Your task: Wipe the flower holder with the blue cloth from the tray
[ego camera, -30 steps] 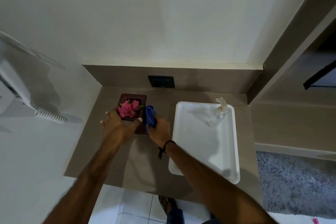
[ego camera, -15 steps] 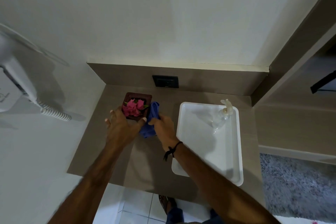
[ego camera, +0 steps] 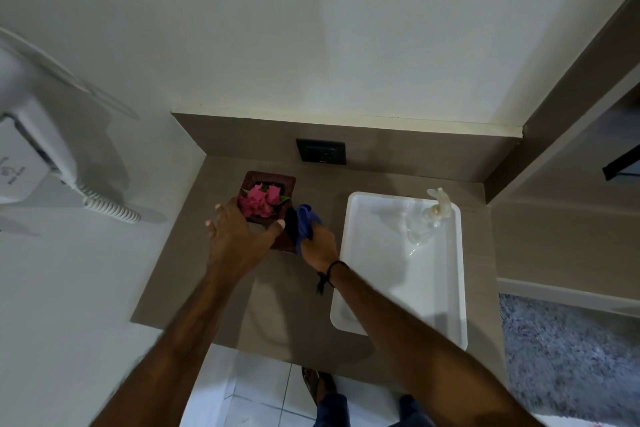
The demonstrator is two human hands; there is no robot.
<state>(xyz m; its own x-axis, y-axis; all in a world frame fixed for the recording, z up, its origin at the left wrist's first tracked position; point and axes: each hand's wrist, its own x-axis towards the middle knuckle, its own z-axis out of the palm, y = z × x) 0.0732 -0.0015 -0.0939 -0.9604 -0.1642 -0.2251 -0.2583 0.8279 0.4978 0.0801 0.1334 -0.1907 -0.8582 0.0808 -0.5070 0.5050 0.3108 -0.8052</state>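
The flower holder (ego camera: 289, 184) is a dark brown square wooden box with pink flowers (ego camera: 258, 202) in it, standing on the brown counter near its back left corner. My left hand (ego camera: 239, 241) grips its near side, thumb on the right front corner. My right hand (ego camera: 318, 246) holds the bunched blue cloth (ego camera: 306, 220) against the holder's right side. The near part of the holder is hidden under my left hand.
A white tray (ego camera: 381, 288) lies on the counter (ego camera: 194, 270) right of my hands, with a clear pump bottle (ego camera: 433, 215) in its far corner. A dark wall socket (ego camera: 321, 151) sits behind. A white wall-mounted hair dryer (ego camera: 38, 156) with coiled cord hangs at left.
My right hand has slid the blue cloth along the holder's right side, first toward me, then back up. My left hand keeps its grip on the holder.
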